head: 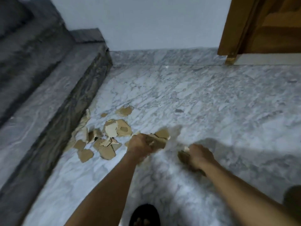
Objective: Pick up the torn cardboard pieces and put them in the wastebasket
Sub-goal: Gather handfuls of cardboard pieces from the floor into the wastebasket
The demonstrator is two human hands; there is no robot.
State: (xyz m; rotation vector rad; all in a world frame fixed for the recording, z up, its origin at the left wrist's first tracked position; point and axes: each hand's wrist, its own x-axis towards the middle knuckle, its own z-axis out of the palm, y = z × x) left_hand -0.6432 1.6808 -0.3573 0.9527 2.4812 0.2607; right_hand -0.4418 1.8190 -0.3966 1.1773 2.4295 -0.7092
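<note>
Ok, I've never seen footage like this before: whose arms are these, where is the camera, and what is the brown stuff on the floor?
There is no machine here. A person wears one wide-angle camera on the head, and it looks down at their own bare arms. Torn brown cardboard pieces lie scattered on the white-grey marble floor, beside the grey stone step. The left hand grips a cardboard bunch, and the right hand grips a smaller cardboard scrap. A brown wooden door stands at upper right. No wastebasket is clearly visible, and the picture is blurred.
</note>
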